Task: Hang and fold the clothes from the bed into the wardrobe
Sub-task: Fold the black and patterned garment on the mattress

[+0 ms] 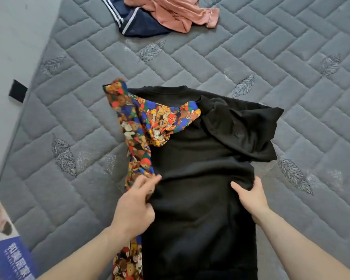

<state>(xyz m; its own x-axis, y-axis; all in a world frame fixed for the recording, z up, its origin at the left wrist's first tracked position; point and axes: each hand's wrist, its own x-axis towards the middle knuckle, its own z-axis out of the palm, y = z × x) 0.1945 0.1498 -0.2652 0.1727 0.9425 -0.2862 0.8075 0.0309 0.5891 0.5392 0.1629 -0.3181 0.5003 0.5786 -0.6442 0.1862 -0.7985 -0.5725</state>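
A black garment [198, 162] lies lengthwise on the grey quilted mattress [210, 57], its right sleeve folded in over the body. A bright teddy-bear print cloth [150, 120] lies along its left side and across its chest. My left hand [135, 203] pinches the black garment's left edge where it meets the print cloth. My right hand [251, 197] grips a fold of the black garment at its right edge, thumb on top.
At the mattress's far side a pink garment [176, 13] lies crumpled on a navy one with white stripes [135, 23]. A grey wall [10, 57] runs along the left. A blue printed sheet [8, 257] shows at the bottom left.
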